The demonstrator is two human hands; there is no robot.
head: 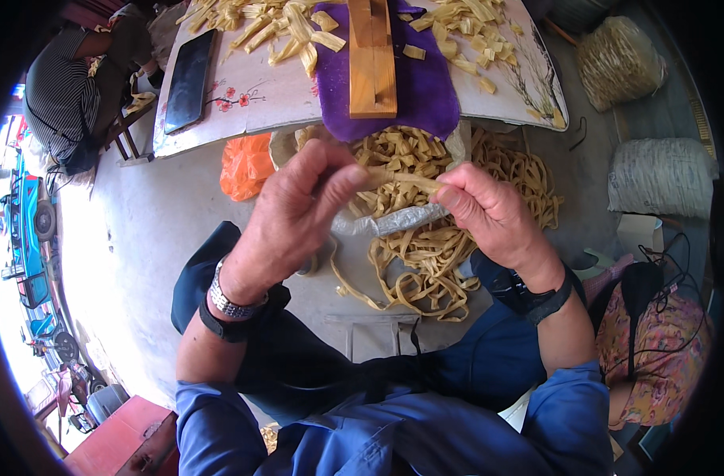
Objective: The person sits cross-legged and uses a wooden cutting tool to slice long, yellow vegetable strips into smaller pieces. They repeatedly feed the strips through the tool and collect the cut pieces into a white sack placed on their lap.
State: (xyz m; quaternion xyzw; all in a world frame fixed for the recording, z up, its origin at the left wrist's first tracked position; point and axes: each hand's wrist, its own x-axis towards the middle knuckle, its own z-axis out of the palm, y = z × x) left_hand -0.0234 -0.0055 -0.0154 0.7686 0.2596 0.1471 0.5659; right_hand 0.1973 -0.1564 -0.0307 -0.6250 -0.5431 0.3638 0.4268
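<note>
Between my two hands a pale yellow flat strip (411, 179) is stretched, possibly dried plant or bean-curd material. My left hand (302, 208) pinches one end with thumb and forefinger. At the other end, my right hand (487, 208) grips it the same way. Below the strip, short folded pieces (406, 152) fill a sack with a rolled whitish rim (397, 221). Long loose strips (427, 268) lie in a tangle on the floor under my hands. Ahead, a wooden block with a slot (372, 77) rests on a purple cloth (439, 98) over the table's edge.
The table (279, 113) also bears a smartphone (191, 80) and piles of cut pieces (296, 30). An orange plastic bag (246, 166) sits on the floor. One person in stripes (64, 89) is at left, another in floral clothing (653, 345) at right. Filled sacks (659, 178) stand far right.
</note>
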